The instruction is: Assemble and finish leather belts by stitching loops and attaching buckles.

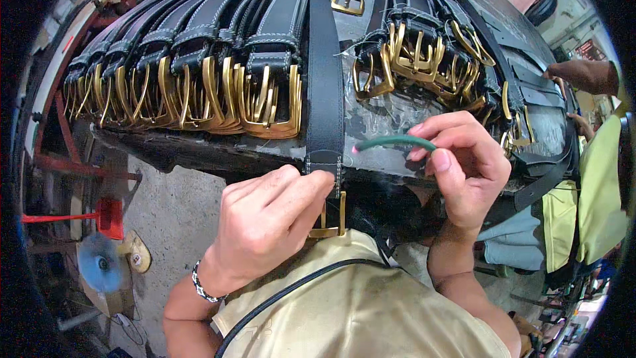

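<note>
A black leather belt (325, 86) hangs over the table's front edge toward me, its stitched end carrying a gold buckle (343, 212). My left hand (265, 219) is closed on that end, fingers pinching the belt just above the buckle. My right hand (467, 166) pinches a thin, curved, dark-green stick (395, 140) that looks like a piece of mosquito coil. Its pinkish, bright tip points left, a little to the right of the belt and apart from it. Fine loose thread ends show near the belt's stitching.
Stacked black belts with gold buckles (205, 96) cover the table's left side. Another tangled pile of buckled belts (417, 59) lies at right. A co-worker's arm (583, 76) reaches in at far right. A blue fan (101, 263) and a red dustpan (109, 217) are at lower left.
</note>
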Demonstrator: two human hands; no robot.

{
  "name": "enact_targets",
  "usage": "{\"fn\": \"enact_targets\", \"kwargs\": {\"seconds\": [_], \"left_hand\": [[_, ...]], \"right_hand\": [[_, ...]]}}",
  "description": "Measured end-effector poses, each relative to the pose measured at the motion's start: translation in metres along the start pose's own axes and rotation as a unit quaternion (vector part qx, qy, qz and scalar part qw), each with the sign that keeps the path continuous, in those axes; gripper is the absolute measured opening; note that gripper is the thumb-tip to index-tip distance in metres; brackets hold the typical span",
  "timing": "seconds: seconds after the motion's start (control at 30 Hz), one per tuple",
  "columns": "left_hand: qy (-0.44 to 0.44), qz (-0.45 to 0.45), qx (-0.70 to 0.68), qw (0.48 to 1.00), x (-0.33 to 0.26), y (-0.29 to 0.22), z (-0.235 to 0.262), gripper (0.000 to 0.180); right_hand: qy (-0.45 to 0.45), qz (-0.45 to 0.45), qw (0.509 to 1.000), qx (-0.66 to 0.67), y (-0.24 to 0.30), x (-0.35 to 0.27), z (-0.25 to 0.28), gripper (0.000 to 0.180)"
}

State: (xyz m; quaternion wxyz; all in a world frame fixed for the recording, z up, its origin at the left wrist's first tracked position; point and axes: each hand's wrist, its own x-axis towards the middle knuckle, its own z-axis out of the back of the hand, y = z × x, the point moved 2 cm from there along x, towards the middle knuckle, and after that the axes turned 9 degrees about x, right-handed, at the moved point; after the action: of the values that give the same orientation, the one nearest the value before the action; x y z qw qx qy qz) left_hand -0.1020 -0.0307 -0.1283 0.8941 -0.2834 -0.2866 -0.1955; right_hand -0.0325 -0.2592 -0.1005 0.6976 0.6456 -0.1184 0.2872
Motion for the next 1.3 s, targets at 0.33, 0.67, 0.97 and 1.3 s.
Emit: {"fn": "enact_targets", "kwargs": {"seconds": [0.33,0.67,0.97,1.3], "left_hand": [[0.078,0.033,-0.077,0.993,-0.003,-0.001,0.009,0.011],[0.065,0.040,-0.096,0.992,0.000,-0.004,0.010,0.011],[0.061,0.025,-0.110,0.992,0.004,-0.004,0.005,0.014],[-0.037,0.017,0.129,0.991,0.028,-0.021,-0.016,0.040]], "right_hand": [[0.134,0.064,0.985,-0.088,-0.001,0.003,-0.001,0.014],[0.149,0.085,0.980,-0.096,-0.001,0.003,-0.001,0.013],[0.146,0.095,0.980,-0.092,-0.006,0.008,0.004,0.015],[-0.052,0.009,0.998,0.037,-0.009,0.008,0.008,0.008]]}}
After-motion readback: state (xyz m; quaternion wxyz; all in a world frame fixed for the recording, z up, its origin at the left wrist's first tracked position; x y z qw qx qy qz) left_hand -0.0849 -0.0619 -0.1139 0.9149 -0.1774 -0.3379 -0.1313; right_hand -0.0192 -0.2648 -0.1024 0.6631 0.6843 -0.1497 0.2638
